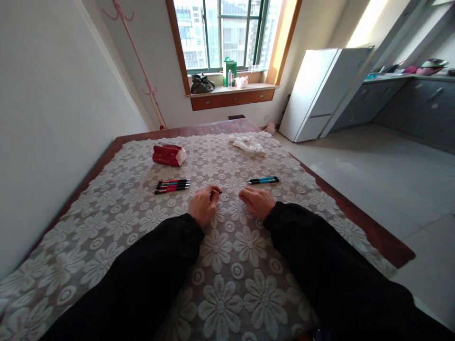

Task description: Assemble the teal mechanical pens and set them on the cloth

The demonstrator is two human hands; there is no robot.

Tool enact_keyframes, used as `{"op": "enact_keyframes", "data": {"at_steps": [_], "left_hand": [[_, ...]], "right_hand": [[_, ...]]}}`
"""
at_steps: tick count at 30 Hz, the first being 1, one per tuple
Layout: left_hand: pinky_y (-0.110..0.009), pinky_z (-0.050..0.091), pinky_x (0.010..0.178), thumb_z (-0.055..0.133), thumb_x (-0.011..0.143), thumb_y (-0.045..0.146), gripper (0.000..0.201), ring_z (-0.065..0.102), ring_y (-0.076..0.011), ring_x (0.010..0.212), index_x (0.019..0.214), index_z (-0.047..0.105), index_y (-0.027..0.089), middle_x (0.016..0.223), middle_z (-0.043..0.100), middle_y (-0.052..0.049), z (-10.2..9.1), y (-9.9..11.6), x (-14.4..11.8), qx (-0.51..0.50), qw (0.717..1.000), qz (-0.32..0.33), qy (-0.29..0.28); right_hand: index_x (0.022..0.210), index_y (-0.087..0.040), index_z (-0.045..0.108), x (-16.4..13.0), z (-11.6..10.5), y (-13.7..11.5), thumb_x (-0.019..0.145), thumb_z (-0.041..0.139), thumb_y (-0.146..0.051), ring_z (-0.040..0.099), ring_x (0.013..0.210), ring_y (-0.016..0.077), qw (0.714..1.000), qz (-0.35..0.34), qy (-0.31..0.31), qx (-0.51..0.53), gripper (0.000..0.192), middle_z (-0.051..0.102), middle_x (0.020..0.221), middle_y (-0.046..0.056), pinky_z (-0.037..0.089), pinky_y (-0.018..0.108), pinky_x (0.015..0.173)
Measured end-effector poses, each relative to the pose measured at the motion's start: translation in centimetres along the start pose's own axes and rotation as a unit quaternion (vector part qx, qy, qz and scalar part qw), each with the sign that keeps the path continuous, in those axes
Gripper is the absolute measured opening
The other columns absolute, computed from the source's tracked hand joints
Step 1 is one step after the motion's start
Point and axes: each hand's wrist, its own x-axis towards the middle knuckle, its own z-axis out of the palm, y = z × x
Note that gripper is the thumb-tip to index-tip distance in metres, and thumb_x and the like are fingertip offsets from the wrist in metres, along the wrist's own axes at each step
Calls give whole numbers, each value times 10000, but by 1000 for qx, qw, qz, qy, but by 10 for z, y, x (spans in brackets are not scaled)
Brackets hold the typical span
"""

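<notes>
Fingers of left hand (203, 204) pinched on dark pen part (216, 192); fingers of right hand (256, 201) pinched on thin refill (231, 196). Refill lies crosswise, left-right, spanning gap between hands, low over lace cloth (227, 265). Hands near each other, equally close. Red pens (172, 185) beyond left hand, blue pens (263, 180) just beyond right hand.

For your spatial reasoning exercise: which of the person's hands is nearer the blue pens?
Right. The right hand lies just below the blue pens; the left hand sits farther left, nearer the red pens.
</notes>
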Motion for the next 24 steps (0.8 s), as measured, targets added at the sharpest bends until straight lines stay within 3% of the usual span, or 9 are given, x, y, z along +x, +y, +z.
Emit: {"op": "enact_keyframes", "data": {"at_steps": [5, 10, 15, 19, 24], "left_hand": [[-293, 492, 766, 634, 960, 255, 109, 673, -171, 838, 1059, 675, 240, 949, 753, 0, 4, -3, 0, -69, 995, 49, -46], [-307, 495, 819, 689, 918, 213, 85, 664, -195, 917, 997, 683, 242, 939, 721, -7, 5, -4, -3, -38, 992, 93, -77], [-340, 499, 867, 572, 945, 115, 162, 659, -227, 979, 1046, 626, 230, 970, 701, -36, 6, -4, -3, 11, 996, 73, -44], [-339, 501, 837, 611, 951, 175, 93, 662, -228, 946, 1026, 616, 231, 943, 695, -35, 6, -5, -2, 1, 999, 35, -11], [-330, 493, 851, 681, 921, 216, 72, 660, -206, 922, 977, 638, 233, 948, 702, -19, 6, -6, 0, -28, 998, 46, -25]], "right_hand": [[1055, -244, 712, 0, 2, -3, 1071, 428, -350, 637, 794, 144, 999, -42, -13, -24, 304, 716, 1083, 33, 274, 296, 620], [1053, -235, 716, 0, 0, -6, 1075, 416, -343, 640, 773, 140, 998, -45, -25, -39, 319, 717, 1083, 37, 269, 301, 615], [1028, -228, 717, -1, -1, -2, 1043, 449, -310, 646, 799, 146, 999, -35, -7, -41, 281, 711, 1068, 37, 290, 295, 627], [1008, -230, 725, -1, -3, 1, 1018, 489, -298, 646, 816, 146, 999, -37, -4, -34, 246, 713, 1070, 41, 322, 279, 652], [1079, -238, 725, -1, -2, -1, 1029, 509, -330, 661, 845, 159, 998, -59, -33, -17, 240, 722, 1108, 43, 334, 283, 662]]}}
